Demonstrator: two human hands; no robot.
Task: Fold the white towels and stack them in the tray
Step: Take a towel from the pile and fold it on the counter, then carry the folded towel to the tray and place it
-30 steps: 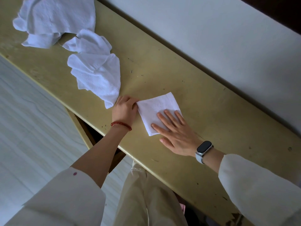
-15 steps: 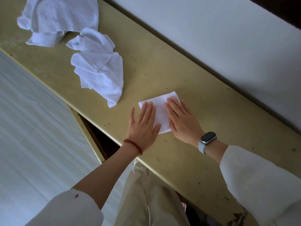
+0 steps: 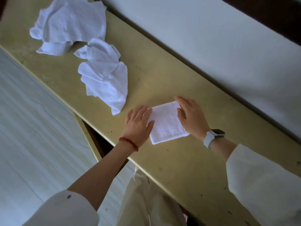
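Nearest item: one folded towel (image 3: 166,123), a small white square, lying flat on the yellow tabletop (image 3: 187,163) close to its near edge. Status: folded, not yet stacked.

Left hand (image 3: 138,123): lying flat at the towel's left edge, fingers straight and spread, thumb overlapping the cloth. Nothing is being gripped; the grip is open, pressing rather than clasping. A red bead bracelet (image 3: 129,143) is sitting on the wrist.

Right hand (image 3: 190,117): lying flat at the towel's right edge, fingers extended along the far corner, the grip likewise open and closed on nothing. A pale-strapped watch (image 3: 213,136) is showing on the wrist. The two hands are bracketing the square, apparently squaring or smoothing it.

Farther left: a crumpled towel (image 3: 105,85) is lying unfolded on the tabletop, apart from the folded one.

Farthest, at the upper left: a loose towel heap (image 3: 70,25) is lying rumpled, touching or nearly touching the crumpled one; how many pieces it is holding cannot be told.

Tray: not appearing anywhere in view, so its contents cannot be counted.

Progress, as a judgement: one towel is reaching its finished fold; transfer to the tray is remaining for it, and at least two more towels are waiting for folding and stacking. The task is looking early to midway.
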